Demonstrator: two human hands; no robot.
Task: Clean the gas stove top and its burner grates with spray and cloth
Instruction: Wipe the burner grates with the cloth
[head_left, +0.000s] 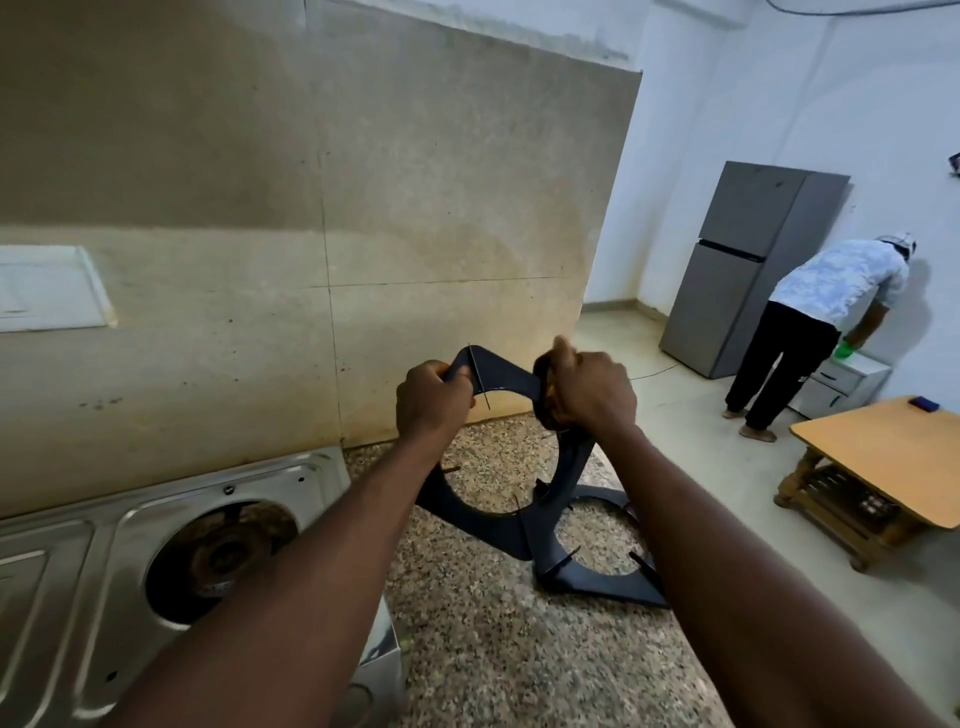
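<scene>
A second burner grate is lying flat on the counter just behind the raised one, and the right forearm is covering its right edge. The left forearm is crossing the right end of the steel gas stove, whose bare burner is sitting exposed in its round well.

The held grate is standing upright on its lower edge on the counter, right of the stove. It is black and flat-framed with a round opening and thin prongs. The left hand is gripping its upper left corner, fingers curled round the frame. The right hand is clenching a brownish cloth against the upper right of the frame.

The counter is speckled stone, meeting a stained beige wall panel. Beyond, a grey fridge is standing by a white wall, another person is bending over a low white unit, and a wooden table is sitting nearby.
</scene>
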